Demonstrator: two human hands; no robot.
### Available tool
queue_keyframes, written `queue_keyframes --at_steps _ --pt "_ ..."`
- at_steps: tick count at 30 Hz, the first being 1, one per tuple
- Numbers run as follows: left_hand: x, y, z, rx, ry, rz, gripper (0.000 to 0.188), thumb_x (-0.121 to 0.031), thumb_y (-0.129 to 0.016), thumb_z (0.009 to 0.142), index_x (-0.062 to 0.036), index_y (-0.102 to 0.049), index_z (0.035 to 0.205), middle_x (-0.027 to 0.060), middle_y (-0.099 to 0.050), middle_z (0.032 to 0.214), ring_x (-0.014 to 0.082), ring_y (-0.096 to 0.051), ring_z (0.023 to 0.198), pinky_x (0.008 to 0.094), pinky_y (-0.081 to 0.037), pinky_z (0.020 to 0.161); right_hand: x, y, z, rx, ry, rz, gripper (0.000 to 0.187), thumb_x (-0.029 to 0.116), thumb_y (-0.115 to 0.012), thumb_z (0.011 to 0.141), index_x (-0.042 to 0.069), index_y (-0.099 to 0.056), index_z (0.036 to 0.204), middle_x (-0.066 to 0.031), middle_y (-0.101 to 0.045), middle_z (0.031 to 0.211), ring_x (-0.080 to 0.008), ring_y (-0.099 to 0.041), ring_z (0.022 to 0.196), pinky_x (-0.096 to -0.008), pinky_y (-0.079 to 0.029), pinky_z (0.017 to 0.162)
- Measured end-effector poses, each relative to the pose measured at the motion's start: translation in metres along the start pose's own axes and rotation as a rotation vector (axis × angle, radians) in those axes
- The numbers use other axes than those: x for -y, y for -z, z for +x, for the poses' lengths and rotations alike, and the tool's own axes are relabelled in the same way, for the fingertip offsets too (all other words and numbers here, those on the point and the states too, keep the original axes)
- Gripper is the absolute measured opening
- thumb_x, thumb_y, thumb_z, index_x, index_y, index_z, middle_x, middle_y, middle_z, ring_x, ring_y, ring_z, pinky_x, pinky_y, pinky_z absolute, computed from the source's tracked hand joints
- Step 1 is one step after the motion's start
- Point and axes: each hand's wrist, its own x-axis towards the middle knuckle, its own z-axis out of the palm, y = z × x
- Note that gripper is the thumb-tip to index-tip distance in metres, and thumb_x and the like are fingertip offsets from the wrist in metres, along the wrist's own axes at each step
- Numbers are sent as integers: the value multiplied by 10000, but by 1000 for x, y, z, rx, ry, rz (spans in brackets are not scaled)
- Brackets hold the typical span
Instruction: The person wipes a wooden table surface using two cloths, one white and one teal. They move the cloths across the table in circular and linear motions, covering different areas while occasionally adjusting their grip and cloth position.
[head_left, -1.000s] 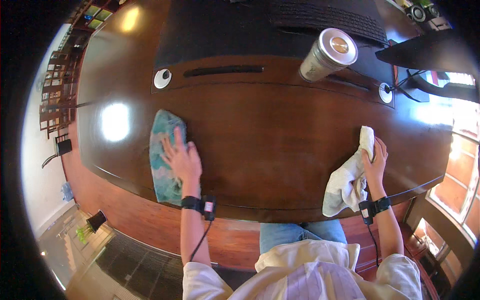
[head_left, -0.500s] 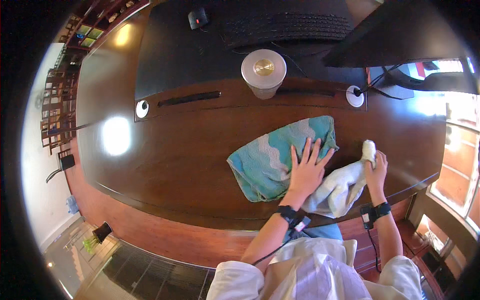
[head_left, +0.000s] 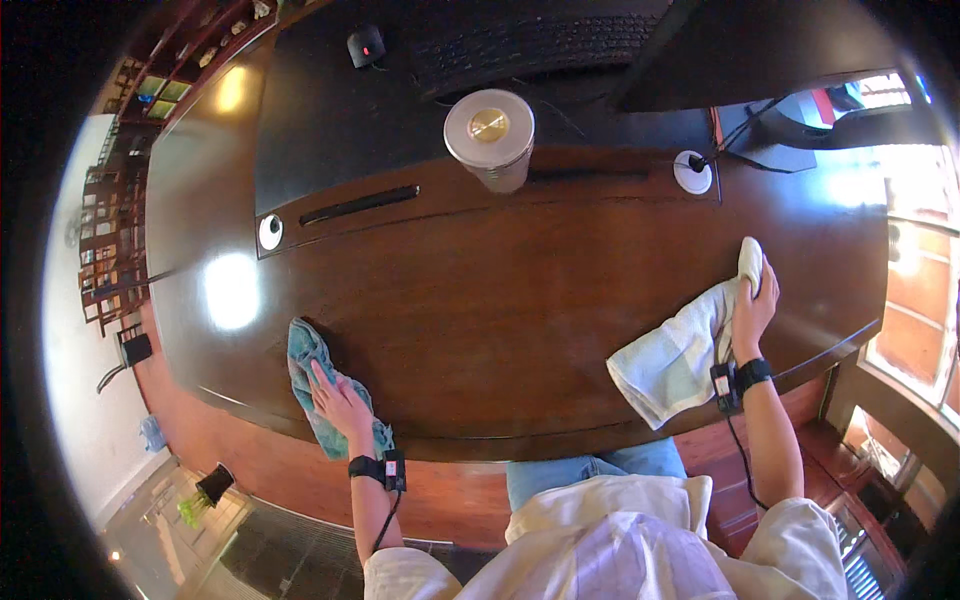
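Note:
My left hand (head_left: 344, 404) presses on a bunched teal cloth (head_left: 308, 350) near the desk's front edge at the left. Its fingers lie across the folds, and some of the cloth is hidden under the hand. At the right, my right hand (head_left: 754, 312) is closed round one end of a white cloth (head_left: 668, 366). A rolled tip pokes out past the fingers, while the rest trails across the wood toward me. Both cloths rest on the dark brown desk (head_left: 480, 330).
A tall canister (head_left: 500, 172) with a gold-centred lid stands behind the middle. Beyond it lie a keyboard (head_left: 540, 45) and a black mouse (head_left: 366, 46). A dark monitor (head_left: 770, 45) leans in at the far right. White cable grommets (head_left: 692, 174) sit in the desktop.
My left hand has swept far to the left with the teal cloth, which went from spread out to bunched. The right hand moved slightly, and the white cloth now lies straighter.

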Motion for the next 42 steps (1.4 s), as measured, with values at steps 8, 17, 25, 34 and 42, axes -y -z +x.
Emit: queue_keyframes --at_steps 8,17,25,34,42 --pt "34 -7 19 -93 -150 -125 569 -217 -496 986 -134 -363 1533 196 -462 1486 366 -390 1391 508 -241 1144 192 -67 -61 133 244 170 440 -14 -637 795 54 -650 1230 -178 -644 1226 -360 -576 1165 -428 -432 1049" --pt "100 -4 64 -40 -472 -158 573 -221 -543 966 -131 -390 1511 195 -487 1450 359 -406 1384 550 -264 1134 403 -109 -330 827 931 127 652 202 -659 788 125 -497 1415 -55 -494 1428 -243 -390 1393 -507 -364 1067" --pt "87 3 71 -38 -425 -219 674 -147 -615 867 -148 -399 1506 125 -518 1442 285 -414 1403 611 -236 1136 320 -60 -326 716 679 -180 695 123 -649 770 290 -513 1431 -57 -375 1549 -358 -480 1250 -559 -420 967" --pt "15 94 237 -519 -396 -760 560 118 -525 782 -34 -583 1318 148 -615 1303 338 -581 1212 419 -447 1045 229 -18 -259 368 217 -113 690 64 -691 741 112 -498 1401 -140 -413 1476 -408 -446 1240 -509 -376 1074" --pt "-64 120 304 -518 -671 -869 538 163 -525 715 -46 -648 1195 123 -655 1232 328 -605 1174 395 -457 1029 238 -25 -265 308 107 -138 696 54 -717 715 133 -522 1378 -108 -426 1474 -395 -463 1215 -506 -383 1066"
